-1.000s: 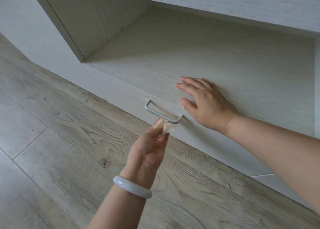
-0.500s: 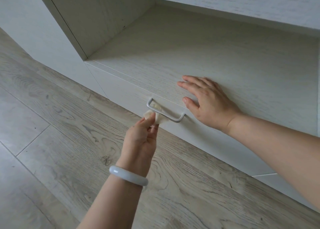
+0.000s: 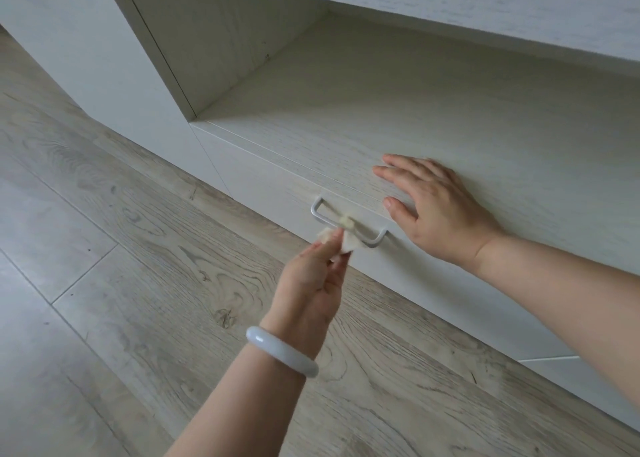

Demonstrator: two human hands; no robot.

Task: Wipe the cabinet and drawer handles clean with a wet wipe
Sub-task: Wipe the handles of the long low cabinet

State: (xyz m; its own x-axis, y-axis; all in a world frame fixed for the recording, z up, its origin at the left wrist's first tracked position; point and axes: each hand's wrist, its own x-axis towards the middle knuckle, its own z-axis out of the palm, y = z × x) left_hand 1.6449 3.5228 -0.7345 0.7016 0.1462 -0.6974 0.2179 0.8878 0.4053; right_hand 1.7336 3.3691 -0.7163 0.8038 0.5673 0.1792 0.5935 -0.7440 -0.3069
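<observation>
The left hand [image 3: 311, 276], in the lower centre of the frame with a pale bangle [image 3: 281, 354] on its wrist, pinches a crumpled wet wipe [image 3: 341, 238] between thumb and fingertips. Its grip is grasping the wipe, part of which is wrapped over the bar of the silver drawer handle [image 3: 349, 226] near the bar's middle. A second ago the wipe sat at the handle's right end; half a second ago it was near the left end; now it is back at the middle. So the hand is sliding the wipe back and forth along the bar, and this handle has probably had at least one full pass.

The right hand [image 3: 436, 207], right of centre, lies flat on the shelf surface [image 3: 381, 110] above the drawer front [image 3: 277, 193], fingers straight and spread, thumb near the top edge of the drawer. Its grip is released and holds nothing; it has not shifted, and appears to brace the person.

The handle sits at the centre of the frame, on the drawer front just above the wooden floor [image 3: 138, 266]. Wiping of this handle looks close to done; any other cabinet handles are out of view.
</observation>
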